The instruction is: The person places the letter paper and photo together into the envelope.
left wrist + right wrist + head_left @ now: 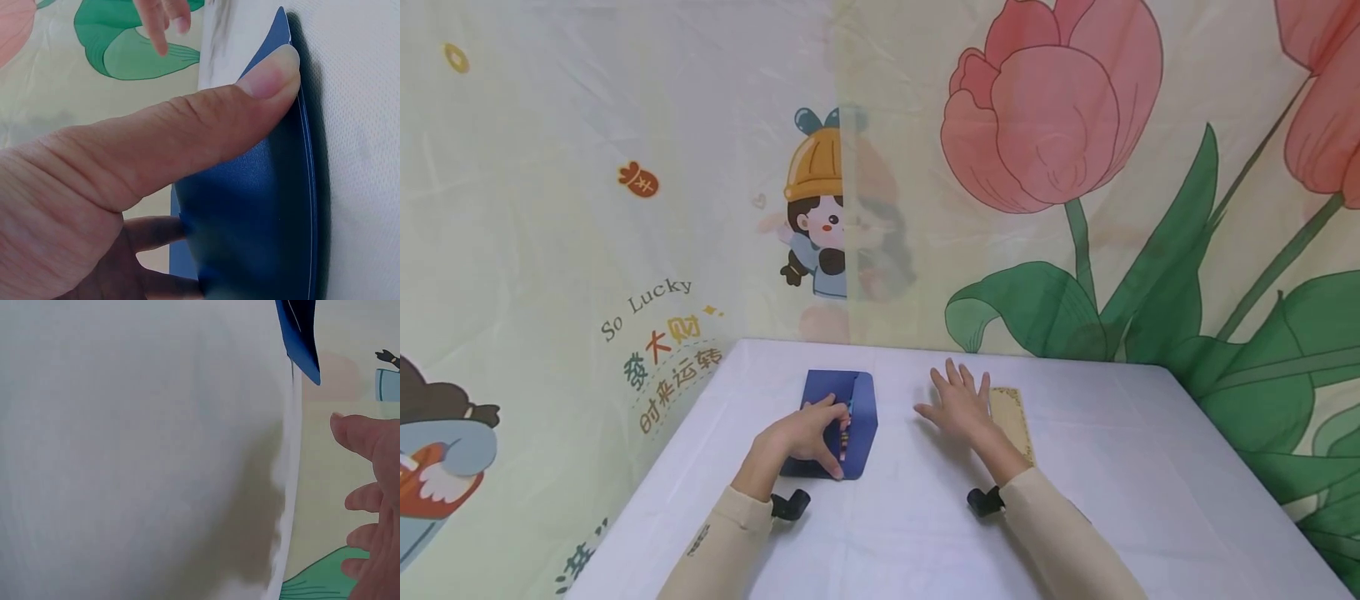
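A dark blue envelope [866,417] lies on the left half of the table, its flap folded out toward the right. My left hand [805,433] spans it and grips it, thumb at the near edge and fingers farther up. In the left wrist view the thumb [269,81] presses the edge of the blue paper. A narrow multicoloured strip [844,437] shows at the envelope's mouth; the rest of it is hidden inside. My right hand [958,404] is held over the table with fingers spread, holding nothing, beside a tan card [1011,417] with a patterned border.
A white cloth covers the table [910,533]. Behind it hangs a printed backdrop [895,317] with tulips and cartoon figures. Black wrist mounts [792,505] sit at both cuffs, and the right forearm partly overlaps the tan card.
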`<state>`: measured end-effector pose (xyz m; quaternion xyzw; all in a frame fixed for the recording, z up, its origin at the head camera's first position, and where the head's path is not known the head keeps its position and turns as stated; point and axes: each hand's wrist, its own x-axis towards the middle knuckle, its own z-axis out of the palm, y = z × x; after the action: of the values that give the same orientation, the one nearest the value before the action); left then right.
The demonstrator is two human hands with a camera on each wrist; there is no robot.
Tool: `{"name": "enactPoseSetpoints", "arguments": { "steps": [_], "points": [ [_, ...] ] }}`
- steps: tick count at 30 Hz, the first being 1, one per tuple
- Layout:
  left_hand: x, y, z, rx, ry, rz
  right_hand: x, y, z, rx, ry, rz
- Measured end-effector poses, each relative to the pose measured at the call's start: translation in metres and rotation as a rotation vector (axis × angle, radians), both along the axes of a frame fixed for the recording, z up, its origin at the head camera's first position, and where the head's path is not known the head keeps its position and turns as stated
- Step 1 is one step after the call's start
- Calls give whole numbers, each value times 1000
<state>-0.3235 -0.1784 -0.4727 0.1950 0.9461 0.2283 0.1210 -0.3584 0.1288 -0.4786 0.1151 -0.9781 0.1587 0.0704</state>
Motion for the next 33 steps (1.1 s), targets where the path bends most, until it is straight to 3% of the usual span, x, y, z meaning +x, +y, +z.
{"name": "enactPoseSetpoints", "arguments": {
  "steps": [22, 33],
  "points": [
    [0, 2, -1, -13, -11, 13, 2, 53, 6, 137, -87, -79],
    [1, 2, 0, -15, -8, 11, 7, 75, 2, 88, -170, -114]
  ]
}}
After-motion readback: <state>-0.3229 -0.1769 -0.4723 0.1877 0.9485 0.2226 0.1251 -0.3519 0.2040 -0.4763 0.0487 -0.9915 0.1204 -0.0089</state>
